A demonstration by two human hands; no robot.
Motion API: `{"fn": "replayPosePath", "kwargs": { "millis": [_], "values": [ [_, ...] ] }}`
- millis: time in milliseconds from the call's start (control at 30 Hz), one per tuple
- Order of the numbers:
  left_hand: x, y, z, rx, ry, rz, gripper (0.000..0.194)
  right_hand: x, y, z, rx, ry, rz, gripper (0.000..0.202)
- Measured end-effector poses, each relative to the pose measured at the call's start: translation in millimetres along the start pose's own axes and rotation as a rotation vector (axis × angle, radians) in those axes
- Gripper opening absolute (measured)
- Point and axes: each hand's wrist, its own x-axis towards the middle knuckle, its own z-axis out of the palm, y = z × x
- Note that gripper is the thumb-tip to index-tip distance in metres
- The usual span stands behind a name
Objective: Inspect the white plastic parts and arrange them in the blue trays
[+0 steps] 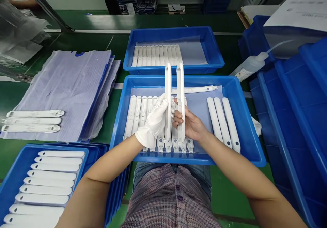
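Note:
My left hand [154, 119], in a white glove, grips a long white plastic piece [168, 88] standing upright on edge. Beside it, my bare right hand [191, 123] holds a second long white plastic piece [180, 85], nearly parallel and a small gap away. Both hands are above a blue tray [245, 125] lined with a pale sheet. Under them lies a row of similar white pieces [131, 115], partly hidden by the hands. Three smooth white pieces [222, 120] rest at the tray's right, and one white piece [201, 89] lies crosswise along the back.
Behind stands another blue tray [214, 56] with a row of white pieces. At left are stacked pale sheets [74, 81] bearing three white pieces [33, 121], above a lower blue tray [85, 166] of more pieces. Blue bins [288, 119] and a squeeze bottle [251, 64] border the right.

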Motion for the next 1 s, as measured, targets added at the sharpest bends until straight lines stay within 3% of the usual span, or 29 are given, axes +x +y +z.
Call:
{"fn": "replayPosePath", "kwargs": {
  "millis": [233, 433, 533, 700, 1000],
  "values": [
    [3, 5, 0.0, -0.138, 0.005, -0.121, 0.038, 0, -3, 2, -0.009, 0.016, -0.041, 0.049],
    [5, 10, -5.0, -0.276, -0.078, -0.267, 0.043, -1, -3, 5, 0.096, 0.023, -0.105, 0.056],
    [7, 7, -8.5, -0.292, -0.096, -0.270, 0.045, 0, -3, 6, 0.146, -0.021, -0.098, 0.052],
    [11, 2, -10.1, -0.305, -0.080, -0.263, 0.051, -1, -6, 9, 0.238, 0.024, -0.059, 0.025],
    [13, 5, -11.5, -0.220, -0.083, -0.204, 0.042, -1, -2, -5, 0.073, -0.089, -0.168, 0.043]
  ]
}}
